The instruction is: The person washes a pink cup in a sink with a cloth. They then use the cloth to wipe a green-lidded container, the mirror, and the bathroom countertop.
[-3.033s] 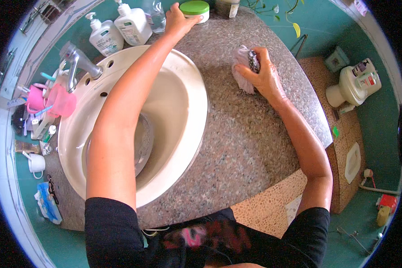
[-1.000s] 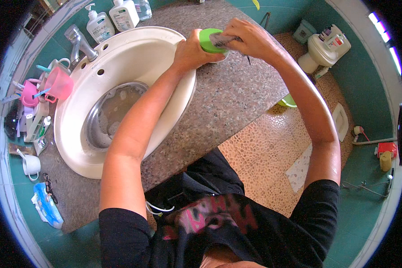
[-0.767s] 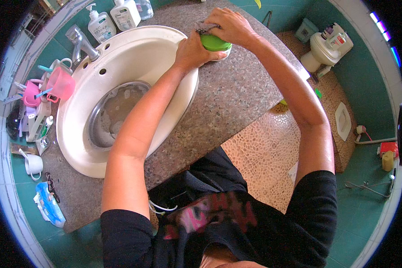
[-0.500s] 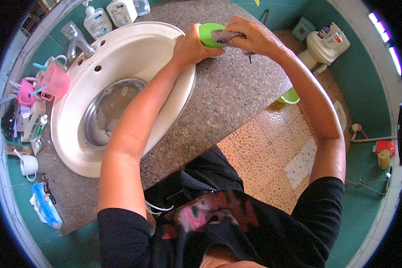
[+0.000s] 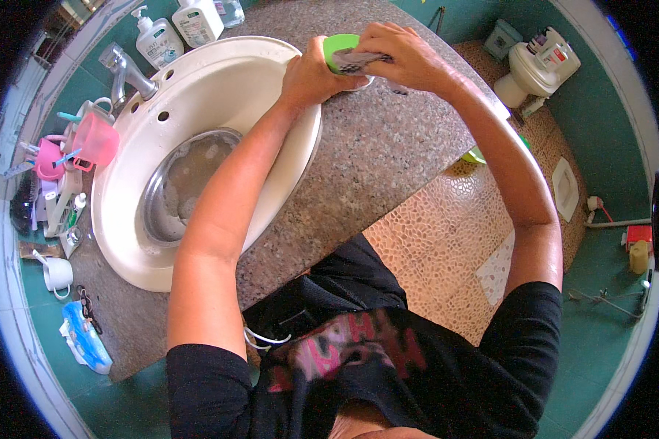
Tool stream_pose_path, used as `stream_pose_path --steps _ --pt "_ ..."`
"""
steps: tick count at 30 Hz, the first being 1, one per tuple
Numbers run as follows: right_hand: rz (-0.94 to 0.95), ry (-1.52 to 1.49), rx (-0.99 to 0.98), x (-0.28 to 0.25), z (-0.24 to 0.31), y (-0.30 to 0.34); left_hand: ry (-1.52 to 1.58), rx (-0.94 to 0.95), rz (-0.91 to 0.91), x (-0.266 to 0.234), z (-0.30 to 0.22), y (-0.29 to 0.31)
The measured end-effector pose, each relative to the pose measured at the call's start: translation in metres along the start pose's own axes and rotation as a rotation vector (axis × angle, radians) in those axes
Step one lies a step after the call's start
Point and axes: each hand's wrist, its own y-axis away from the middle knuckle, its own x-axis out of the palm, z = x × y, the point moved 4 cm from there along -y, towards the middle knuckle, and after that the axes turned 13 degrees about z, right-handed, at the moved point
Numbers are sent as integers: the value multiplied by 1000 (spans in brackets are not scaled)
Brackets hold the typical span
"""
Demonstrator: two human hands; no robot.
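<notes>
Past the basin's right rim, over the counter, my left hand (image 5: 311, 79) is closed around a small green cup-like container (image 5: 335, 47) with a pale edge low on its near side. My right hand (image 5: 404, 57) grips a bunched grey cloth (image 5: 365, 61) and presses it to the container's right side, at the opening. The cloth covers part of the green surface, and a loose end hangs below my right hand. Left of my left forearm, a metal bowl (image 5: 154, 208) with cloudy, sudsy water sits in the white washbasin (image 5: 135, 267).
A chrome tap (image 5: 130, 73) and pump bottles (image 5: 159, 42) stand behind the basin. Pink cups (image 5: 95, 139), a white mug (image 5: 57, 274) and a blue packet (image 5: 88, 336) line the left side. The speckled counter (image 5: 388, 139) ends at a pebbled floor (image 5: 417, 234); a toilet (image 5: 523, 73) stands far right.
My right hand and the cloth have shifted slightly left and up against the container, and the cloth's folds look different. My left hand keeps its hold. The whole view has shifted a little.
</notes>
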Motion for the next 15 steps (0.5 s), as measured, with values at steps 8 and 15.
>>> stream_pose_path --steps 8,15 --pt "-42 4 314 15 -29 -38 -69 13 -2 7 -5 -7" --pt "35 -45 7 -1 16 -12 37 22 -51 0 8 1"
